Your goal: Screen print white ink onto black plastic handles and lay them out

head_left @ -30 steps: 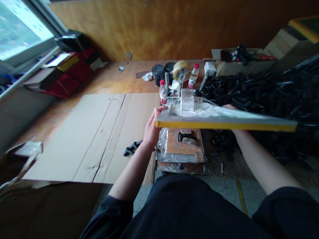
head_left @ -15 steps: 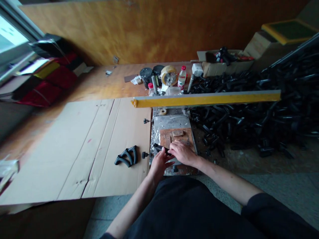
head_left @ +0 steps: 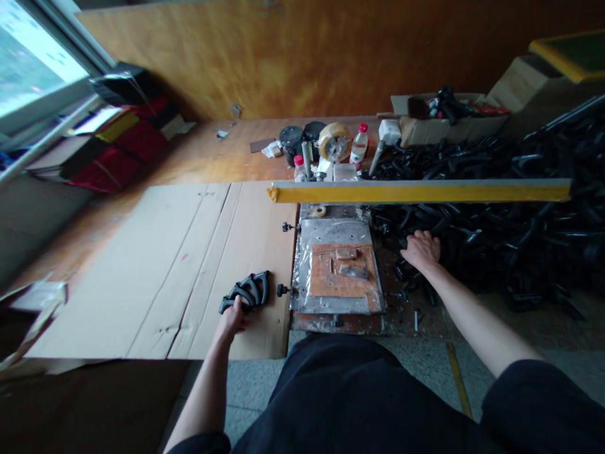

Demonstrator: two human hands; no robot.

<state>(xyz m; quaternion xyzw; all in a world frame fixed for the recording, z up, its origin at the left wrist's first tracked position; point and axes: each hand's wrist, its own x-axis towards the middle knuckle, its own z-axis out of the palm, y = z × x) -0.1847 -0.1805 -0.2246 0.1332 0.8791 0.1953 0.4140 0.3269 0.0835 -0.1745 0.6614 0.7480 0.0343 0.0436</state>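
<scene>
My left hand (head_left: 233, 317) rests on the near end of a small group of black curved plastic handles (head_left: 248, 290) lying on the cardboard sheet (head_left: 155, 265); its fingers curl over one of them. My right hand (head_left: 420, 250) reaches into the big heap of black plastic handles (head_left: 496, 208) on the right, fingers bent down among them. Between the hands sits the printing jig (head_left: 338, 268), a foil-wrapped plate with a brown board and small blocks, with no handle on it. The yellow-edged screen frame (head_left: 420, 190) stands raised above the jig.
Behind the jig stand two red-capped bottles (head_left: 359, 145), black tins (head_left: 290, 140), a roll of tape (head_left: 333, 142). A cardboard box (head_left: 444, 123) with parts is at the back right. Red and black folders (head_left: 118, 142) are stacked under the window at left.
The frame was lifted and stays raised. Both hands left the jig: the left carried a black handle to the group on the cardboard, the right moved into the heap.
</scene>
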